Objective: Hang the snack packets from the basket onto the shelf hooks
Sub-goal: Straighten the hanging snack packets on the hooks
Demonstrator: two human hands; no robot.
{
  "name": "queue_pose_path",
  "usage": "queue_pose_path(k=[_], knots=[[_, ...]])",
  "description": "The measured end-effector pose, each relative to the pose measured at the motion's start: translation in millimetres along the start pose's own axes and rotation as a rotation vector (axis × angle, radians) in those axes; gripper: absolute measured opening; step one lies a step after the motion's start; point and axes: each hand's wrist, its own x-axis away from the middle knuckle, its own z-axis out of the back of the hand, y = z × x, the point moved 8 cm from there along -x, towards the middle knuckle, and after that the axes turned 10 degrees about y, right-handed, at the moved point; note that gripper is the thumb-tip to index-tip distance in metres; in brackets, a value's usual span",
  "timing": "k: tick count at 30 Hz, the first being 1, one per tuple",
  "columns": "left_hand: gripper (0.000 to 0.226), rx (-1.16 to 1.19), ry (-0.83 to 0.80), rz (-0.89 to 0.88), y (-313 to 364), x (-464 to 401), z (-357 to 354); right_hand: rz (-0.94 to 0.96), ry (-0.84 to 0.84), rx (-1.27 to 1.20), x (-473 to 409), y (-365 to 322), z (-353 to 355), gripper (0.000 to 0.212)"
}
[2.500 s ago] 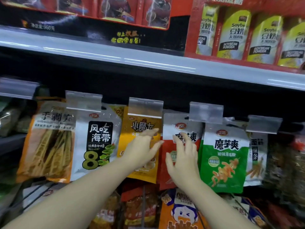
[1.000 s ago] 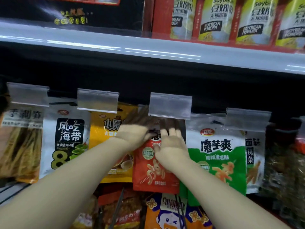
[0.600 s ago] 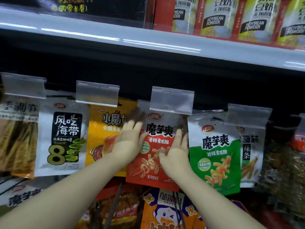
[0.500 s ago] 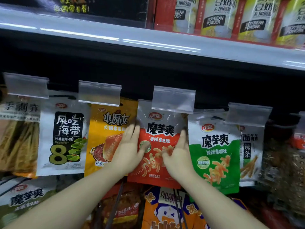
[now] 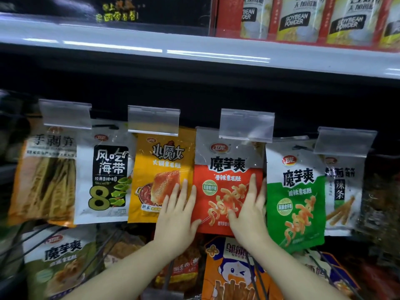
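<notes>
The left hand [image 5: 176,215] lies flat with straight, slightly spread fingers [image 5: 181,191] over the lower right of the yellow packet [image 5: 161,167], its thumb touching the lower left edge of the red snack packet [image 5: 225,182]. That red packet hangs between the two hands under a clear price-tag holder [image 5: 246,124], just beside the green packet [image 5: 296,198]. The right hand [image 5: 249,213] presses straight, close-set fingers [image 5: 253,187] on the packet's lower right part.

Centre of the frame, the red-and-silver snack packet [image 5: 227,180] hangs flat and upright under its clear price-tag holder [image 5: 246,124], squeezed between a yellow packet [image 5: 160,169] to its left and a green packet [image 5: 296,191] to its right, edges touching, all in one row.
</notes>
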Motion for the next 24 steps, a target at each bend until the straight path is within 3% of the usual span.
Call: queue_pose_path(k=[8,11,17,24], knots=[[0.106,-0.059,-0.014,-0.043,5,8,-3,0.048,-0.004,0.085,5,5,-1,0.102],[0.109,-0.053,0.008,-0.068,8,8,2,0.156,0.002,0.136,9,1,-3,0.098],[0.1,-0.063,0.02,-0.332,30,9,9,0.42,-0.071,0.344,24,-8,-22,0.089],[0.099,-0.074,-0.008,-0.325,29,7,5,0.547,-0.131,0.401,36,-13,-20,0.075]])
